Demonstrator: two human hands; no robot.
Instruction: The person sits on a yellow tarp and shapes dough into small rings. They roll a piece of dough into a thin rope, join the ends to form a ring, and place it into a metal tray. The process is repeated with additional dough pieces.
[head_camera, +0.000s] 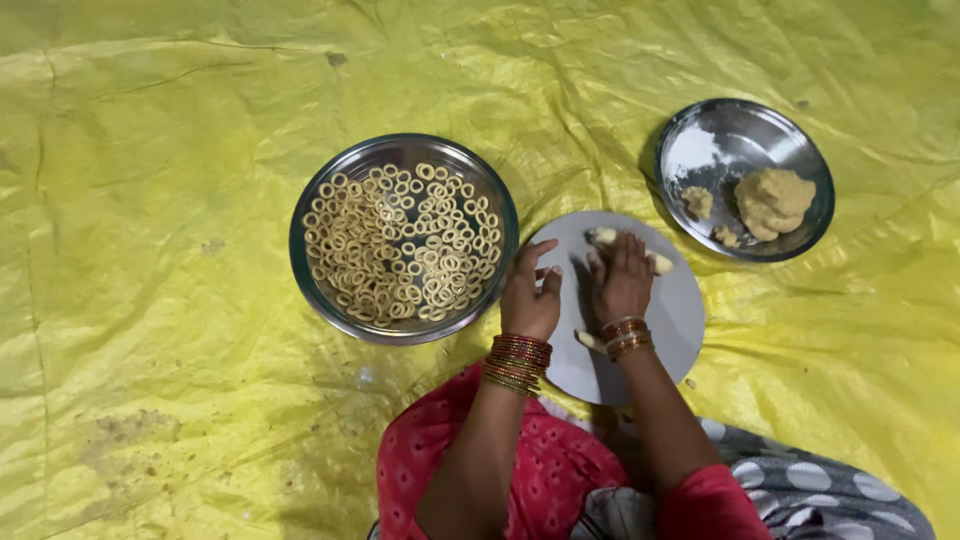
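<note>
Hands: left (530, 292) loosely curled, empty, on board (675, 315) | right (622, 277) flat, rolling dough rope (605, 237) at 12 | step: rolling; thinner rope seems needed | bowl of rings (403, 240) at 10 | dough plate (745, 180) at 2

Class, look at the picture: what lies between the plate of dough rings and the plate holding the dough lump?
In the head view, the round grey board lies there, with both hands on it.

Both hands reach forward, bangled wrists side by side: left hand (530, 295) loosely curled, right hand (622, 280) pressed flat, palm down.
</note>
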